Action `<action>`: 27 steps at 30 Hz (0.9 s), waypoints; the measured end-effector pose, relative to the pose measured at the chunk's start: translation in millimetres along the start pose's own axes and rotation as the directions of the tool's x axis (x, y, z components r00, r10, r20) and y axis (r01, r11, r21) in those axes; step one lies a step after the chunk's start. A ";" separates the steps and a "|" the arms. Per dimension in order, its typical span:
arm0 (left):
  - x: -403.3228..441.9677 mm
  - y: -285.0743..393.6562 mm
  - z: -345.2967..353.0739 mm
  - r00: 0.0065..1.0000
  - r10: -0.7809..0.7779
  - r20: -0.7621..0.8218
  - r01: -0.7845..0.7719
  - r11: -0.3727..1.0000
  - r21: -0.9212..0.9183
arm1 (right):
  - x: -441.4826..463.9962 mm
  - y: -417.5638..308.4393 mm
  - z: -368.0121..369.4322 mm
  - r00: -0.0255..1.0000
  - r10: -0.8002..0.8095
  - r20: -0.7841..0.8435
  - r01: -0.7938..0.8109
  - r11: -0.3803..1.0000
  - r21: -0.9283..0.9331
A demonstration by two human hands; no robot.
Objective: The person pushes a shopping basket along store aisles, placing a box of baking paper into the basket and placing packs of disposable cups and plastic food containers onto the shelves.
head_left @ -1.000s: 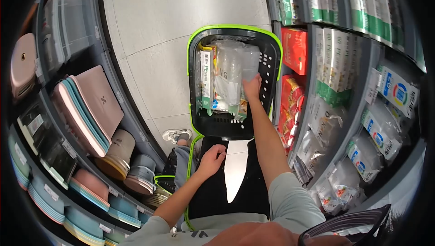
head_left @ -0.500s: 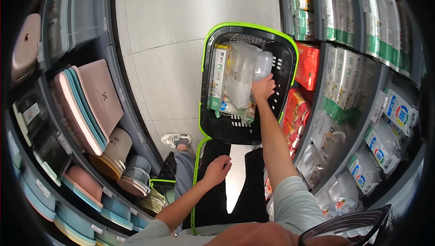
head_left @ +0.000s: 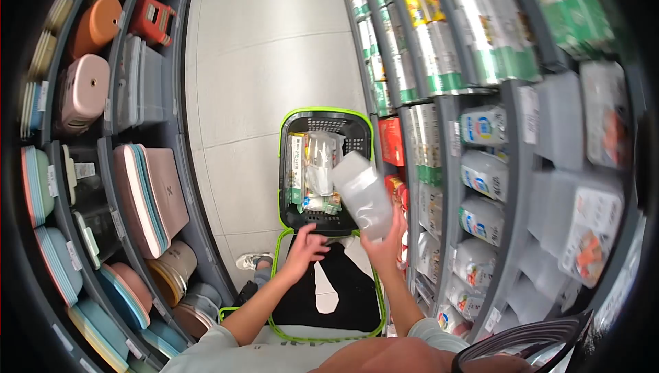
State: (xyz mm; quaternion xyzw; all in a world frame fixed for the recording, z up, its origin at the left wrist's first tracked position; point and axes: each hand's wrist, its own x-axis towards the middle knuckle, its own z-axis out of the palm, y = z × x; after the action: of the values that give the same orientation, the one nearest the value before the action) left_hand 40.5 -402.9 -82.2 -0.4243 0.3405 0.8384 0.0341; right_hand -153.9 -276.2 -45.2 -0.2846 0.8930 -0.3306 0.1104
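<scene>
My right hand [head_left: 386, 241] grips a translucent plastic box [head_left: 364, 196] by its near end. The box is tilted and raised above the right side of a black shopping basket [head_left: 357, 128] with a bright green rim. Over the near edge of the basket hovers my left hand [head_left: 303, 252], fingers apart, holding nothing. Inside the basket lie a long white-and-green carton [head_left: 297, 161] and a clear plastic pack [head_left: 320, 167]. Several small packages [head_left: 321, 203] sit at the basket's near end, their kinds hard to make out.
Shelves on the left hold pink storage boxes [head_left: 168, 201], bins and lids. The right shelf carries rolls in white-and-green wrapping [head_left: 480, 36], bagged goods [head_left: 480, 177] and clear containers [head_left: 556, 108]. Between them runs a tiled floor [head_left: 268, 43]. A person's shoe [head_left: 248, 261] shows beside the basket.
My right hand has lifted the translucent box out of the basket, toward me. My left hand has moved forward to the basket's near edge. The view has shifted, showing more of the right shelf.
</scene>
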 end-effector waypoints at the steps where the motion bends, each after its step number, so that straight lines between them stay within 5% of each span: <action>1: -8.9 31.3 18.5 0.998 0.019 0.061 -0.008 0.986 -0.168 | -17.7 -12.1 -29.1 0.989 -0.150 -0.020 0.148 0.988 -0.051; 4: -48.2 97.9 74.5 0.996 0.020 0.089 0.023 0.893 -0.449 | -51.1 -49.8 -104.9 0.908 -0.404 -0.110 0.393 0.913 -0.110; 6: -80.5 128.5 106.0 0.984 0.112 0.136 -0.050 0.916 -0.398 | -73.0 -71.9 -157.8 0.823 -0.554 -0.125 0.529 0.828 -0.184; 12: -197.9 174.8 208.3 0.912 0.159 0.378 -0.117 0.984 -0.134 | -118.2 -106.1 -299.1 0.755 -0.598 -0.268 0.483 0.784 -0.389; 14: -225.5 182.3 233.3 0.800 0.218 0.559 -0.210 0.974 -0.079 | -136.5 -112.5 -333.4 0.731 -0.612 -0.301 0.459 0.768 -0.446; 24: -310.7 146.0 319.6 0.749 0.282 0.599 -0.311 0.949 -0.059 | -212.5 -81.1 -394.2 0.557 -0.660 -0.504 0.418 0.747 -0.517; 27: -321.4 128.8 327.8 0.685 0.478 0.549 -0.533 0.843 -0.068 | -222.4 -108.3 -423.0 0.744 -0.414 -0.524 0.255 0.901 -0.351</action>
State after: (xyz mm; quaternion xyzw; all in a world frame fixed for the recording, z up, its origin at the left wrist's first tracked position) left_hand -24.7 -230.4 357.5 -0.0544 0.4603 0.8823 -0.0821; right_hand -88.8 9.2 347.8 -0.3369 0.8514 -0.2980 -0.2698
